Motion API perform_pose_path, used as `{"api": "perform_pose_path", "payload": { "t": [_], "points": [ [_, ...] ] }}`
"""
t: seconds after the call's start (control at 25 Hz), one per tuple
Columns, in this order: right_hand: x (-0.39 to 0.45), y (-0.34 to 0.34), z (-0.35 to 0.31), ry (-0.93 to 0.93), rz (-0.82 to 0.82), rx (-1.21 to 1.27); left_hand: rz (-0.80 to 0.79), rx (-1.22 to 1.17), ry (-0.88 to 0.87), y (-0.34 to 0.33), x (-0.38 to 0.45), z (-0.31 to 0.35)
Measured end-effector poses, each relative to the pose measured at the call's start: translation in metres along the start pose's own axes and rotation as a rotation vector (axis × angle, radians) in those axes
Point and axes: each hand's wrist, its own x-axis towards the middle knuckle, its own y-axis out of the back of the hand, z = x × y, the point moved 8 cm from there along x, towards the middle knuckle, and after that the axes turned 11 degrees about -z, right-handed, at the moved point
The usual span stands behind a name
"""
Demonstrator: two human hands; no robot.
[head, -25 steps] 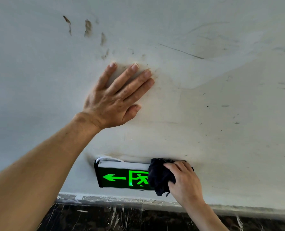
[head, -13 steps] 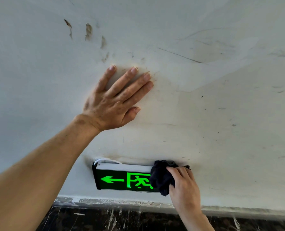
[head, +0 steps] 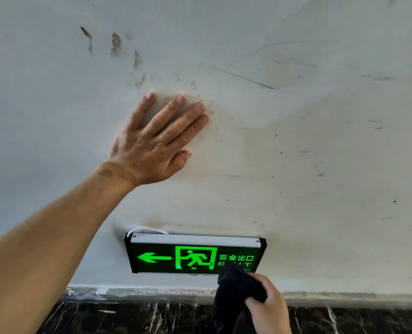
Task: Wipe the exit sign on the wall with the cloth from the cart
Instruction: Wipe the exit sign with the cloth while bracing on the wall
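Note:
A lit green exit sign [head: 176, 257] with an arrow, a running figure and white top rail is fixed low on the white wall. My right hand [head: 268, 306] grips a bunched black cloth [head: 234, 292] just below the sign's lower right corner; the cloth's top edge covers part of the word EXIT. My left hand [head: 155, 143] lies flat on the wall above the sign, fingers spread, holding nothing.
The white wall [head: 320, 165] is scuffed, with brown smears above my left hand. A white cable [head: 147, 229] loops out at the sign's top left. A dark marble skirting [head: 128, 317] runs along the bottom of the wall.
My right hand has slid the cloth down off the sign's right end to below its lower right corner, uncovering the characters there. The left hand stays pressed on the wall.

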Motion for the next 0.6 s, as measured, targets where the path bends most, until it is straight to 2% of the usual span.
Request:
{"api": "perform_pose_path", "payload": {
  "t": [0.12, 0.32, 0.48, 0.6],
  "points": [
    [0.0, 0.018, 0.026, -0.093, 0.087, 0.256, -0.001, 0.008, -0.001, -0.001, -0.001, 0.0],
    [0.013, 0.042, 0.052, -0.172, 0.187, 0.433, 0.009, 0.008, -0.005, -0.002, 0.0, 0.0],
    [0.023, 0.059, 0.047, -0.091, 0.316, 0.642, 0.008, 0.017, -0.005, -0.003, -0.001, 0.0],
    [0.035, 0.066, 0.023, 0.036, 0.321, 0.685, 0.004, 0.014, -0.006, -0.004, 0.0, 0.001]
  ]
}}
